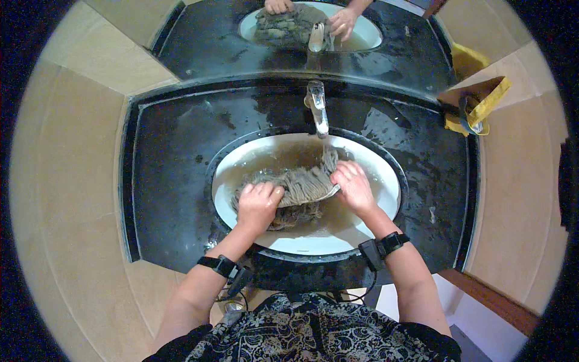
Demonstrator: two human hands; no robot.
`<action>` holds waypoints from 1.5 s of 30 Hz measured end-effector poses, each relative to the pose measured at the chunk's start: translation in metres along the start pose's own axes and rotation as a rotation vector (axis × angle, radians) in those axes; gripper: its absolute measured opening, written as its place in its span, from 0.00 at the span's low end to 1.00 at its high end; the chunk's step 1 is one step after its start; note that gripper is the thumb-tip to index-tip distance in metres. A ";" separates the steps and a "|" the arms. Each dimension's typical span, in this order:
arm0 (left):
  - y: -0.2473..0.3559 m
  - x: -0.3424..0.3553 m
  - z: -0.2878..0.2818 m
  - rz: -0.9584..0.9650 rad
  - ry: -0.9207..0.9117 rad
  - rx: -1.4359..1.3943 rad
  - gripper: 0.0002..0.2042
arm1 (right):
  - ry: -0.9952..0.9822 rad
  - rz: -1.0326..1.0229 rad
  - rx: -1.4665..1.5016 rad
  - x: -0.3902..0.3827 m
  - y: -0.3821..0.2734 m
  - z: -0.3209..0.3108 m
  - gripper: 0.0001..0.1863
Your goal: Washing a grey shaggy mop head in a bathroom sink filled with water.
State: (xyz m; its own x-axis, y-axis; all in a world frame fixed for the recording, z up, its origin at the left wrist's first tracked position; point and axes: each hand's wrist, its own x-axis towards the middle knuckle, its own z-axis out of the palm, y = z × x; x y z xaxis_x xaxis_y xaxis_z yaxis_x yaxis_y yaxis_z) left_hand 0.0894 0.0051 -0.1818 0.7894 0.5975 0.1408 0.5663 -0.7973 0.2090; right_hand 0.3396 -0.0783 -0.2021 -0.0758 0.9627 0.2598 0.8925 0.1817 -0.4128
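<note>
A soaked grey mop head (303, 184) with rows of stringy strands and a pale edge strip lies stretched across the white oval sink basin (307, 246). My left hand (259, 205) is closed over its left part. At its right end, my right hand (353, 186) grips the pale edge with curled fingers. Some darker strands hang below the strip into brownish, cloudy water (280, 155). The metal faucet (318, 108) stands behind the basin, its spout above the far rim, close to a raised tuft of strands.
Around the basin runs a wet black countertop (172, 181). A mirror (208, 45) behind it reflects the sink and both hands. On the counter's far right corner stands a yellow and brown open container (479, 108) with items inside. Tiled walls (78, 157) close in both sides.
</note>
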 end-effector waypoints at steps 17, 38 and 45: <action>0.015 -0.021 0.040 -0.135 -0.511 0.000 0.44 | -0.298 0.698 0.146 -0.013 -0.015 0.082 0.25; -0.008 -0.055 0.027 0.050 -0.343 -0.505 0.06 | -0.321 1.080 0.108 -0.011 0.013 0.083 0.33; -0.018 -0.034 0.026 -0.110 -0.409 -0.583 0.12 | -0.275 0.713 -0.019 0.005 -0.015 0.104 0.36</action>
State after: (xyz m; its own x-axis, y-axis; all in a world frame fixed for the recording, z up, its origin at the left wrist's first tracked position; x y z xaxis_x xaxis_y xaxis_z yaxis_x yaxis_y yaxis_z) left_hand 0.0585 -0.0028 -0.2156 0.8256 0.5007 -0.2604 0.5185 -0.4910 0.7000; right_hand 0.2800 -0.0549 -0.2852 0.4161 0.8612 -0.2918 0.7742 -0.5038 -0.3831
